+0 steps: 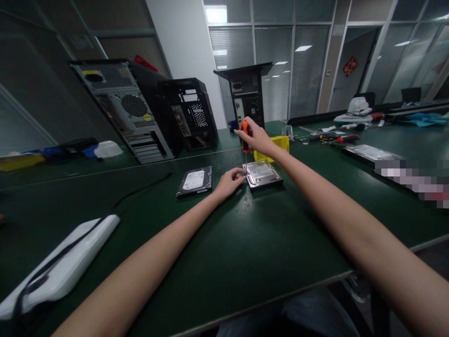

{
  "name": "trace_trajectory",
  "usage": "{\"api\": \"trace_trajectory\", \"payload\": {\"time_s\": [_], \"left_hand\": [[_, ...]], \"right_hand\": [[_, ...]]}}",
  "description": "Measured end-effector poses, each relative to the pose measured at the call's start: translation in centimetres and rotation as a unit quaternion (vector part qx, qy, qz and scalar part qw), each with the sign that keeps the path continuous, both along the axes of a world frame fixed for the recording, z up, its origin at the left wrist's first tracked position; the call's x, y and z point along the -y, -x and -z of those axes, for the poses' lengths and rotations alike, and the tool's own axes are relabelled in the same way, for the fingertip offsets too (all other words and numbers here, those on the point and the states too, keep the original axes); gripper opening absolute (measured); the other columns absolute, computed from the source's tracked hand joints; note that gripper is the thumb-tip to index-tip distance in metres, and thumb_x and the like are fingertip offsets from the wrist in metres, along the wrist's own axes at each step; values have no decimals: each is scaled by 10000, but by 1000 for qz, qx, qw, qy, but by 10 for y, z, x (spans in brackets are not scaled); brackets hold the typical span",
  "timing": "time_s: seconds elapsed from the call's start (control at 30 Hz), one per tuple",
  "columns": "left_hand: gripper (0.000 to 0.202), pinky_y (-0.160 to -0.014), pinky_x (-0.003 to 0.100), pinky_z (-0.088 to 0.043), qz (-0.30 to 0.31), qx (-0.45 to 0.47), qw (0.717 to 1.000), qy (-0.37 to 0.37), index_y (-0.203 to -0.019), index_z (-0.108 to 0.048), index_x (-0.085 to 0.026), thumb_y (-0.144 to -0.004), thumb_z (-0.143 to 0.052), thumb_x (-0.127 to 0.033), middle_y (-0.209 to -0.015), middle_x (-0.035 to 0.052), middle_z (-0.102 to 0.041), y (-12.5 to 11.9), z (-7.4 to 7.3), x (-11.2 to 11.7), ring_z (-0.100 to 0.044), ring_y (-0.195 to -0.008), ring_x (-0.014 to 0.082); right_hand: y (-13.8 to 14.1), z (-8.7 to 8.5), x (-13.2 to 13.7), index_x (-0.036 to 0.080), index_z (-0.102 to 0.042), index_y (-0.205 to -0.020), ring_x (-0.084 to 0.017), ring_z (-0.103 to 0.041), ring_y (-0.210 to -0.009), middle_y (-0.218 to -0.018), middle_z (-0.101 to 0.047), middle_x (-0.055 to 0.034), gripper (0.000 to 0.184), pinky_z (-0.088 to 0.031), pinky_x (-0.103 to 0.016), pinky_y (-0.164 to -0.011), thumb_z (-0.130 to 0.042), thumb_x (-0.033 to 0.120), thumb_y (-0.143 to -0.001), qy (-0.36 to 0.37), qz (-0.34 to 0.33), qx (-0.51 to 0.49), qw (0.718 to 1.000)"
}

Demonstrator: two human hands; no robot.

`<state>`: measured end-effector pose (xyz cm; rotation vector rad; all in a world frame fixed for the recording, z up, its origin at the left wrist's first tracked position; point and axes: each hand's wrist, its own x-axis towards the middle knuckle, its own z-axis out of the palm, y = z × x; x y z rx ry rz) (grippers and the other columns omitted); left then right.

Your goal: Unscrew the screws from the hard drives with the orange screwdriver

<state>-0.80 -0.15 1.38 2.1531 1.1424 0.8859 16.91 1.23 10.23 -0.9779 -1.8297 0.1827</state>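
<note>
In the head view my right hand [258, 139] is closed around the orange and black handle of a screwdriver [245, 144]. The screwdriver stands upright, its tip at the left edge of a silver hard drive [264, 174] that lies flat on the table. My left hand [229, 181] has its fingers curled together against that same edge, close to the tip. Whether its fingertips also touch the screwdriver shaft is too small to tell. To the left lies a second hard drive [195, 180] with a white label. A yellow box-like frame [280, 146] stands behind the silver drive, partly hidden by my right hand.
Computer cases [129, 107] stand at the back of the green table [224, 262]. A white device with a black cable [66, 267] lies front left. On the right are pliers [347, 138], another hard drive [373, 153] and a white iron-shaped object [354, 112].
</note>
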Motion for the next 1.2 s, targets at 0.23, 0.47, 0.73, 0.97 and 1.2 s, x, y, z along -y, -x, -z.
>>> {"api": "trace_trajectory", "payload": {"time_s": [0.23,0.47,0.73,0.97,1.2], "left_hand": [[320,-566,231,-316,4,7,1000,3,-1030,-652,-140,-773,-576,-315,-610,-39,-496,0,1,-1,-422,-563,108],[326,-553,227,-306,3,5,1000,-1,-1028,-653,-147,-772,-578,-335,-605,-40,-491,1,4,-4,-409,-554,108],[310,-563,227,-316,5,8,1000,0,-1025,-646,-137,-779,-577,-313,-621,-39,-489,2,5,-4,-422,-568,106],[317,-564,226,-321,11,3,1000,-3,-1034,-644,-144,-787,-571,-328,-626,-39,-495,2,6,-6,-425,-564,107],[312,-564,224,-321,12,10,1000,-3,-1033,-645,-138,-786,-573,-314,-629,-39,-493,2,6,-6,-423,-566,104]], "right_hand": [[0,-1,0,210,-447,-959,-180,-583,-708,-745,-525,-27,268,-471,-325,-714,-462,470,-893,-15,6,-4,1000],[0,0,-2,215,-469,-1026,-173,-579,-697,-778,-558,-31,277,-477,-337,-741,-480,455,-889,-13,1,-1,1000],[0,5,0,249,-341,-1257,-172,-573,-635,-775,-533,-8,443,-479,-366,-739,-468,472,-896,-21,-8,-10,1000],[0,7,-7,215,-299,-1200,-192,-613,-720,-870,-533,-45,462,-472,-383,-766,-497,485,-882,-17,18,-24,999],[0,6,-8,206,-333,-1146,-204,-622,-768,-900,-561,-61,420,-478,-382,-775,-539,444,-867,-20,17,-30,999]]}}
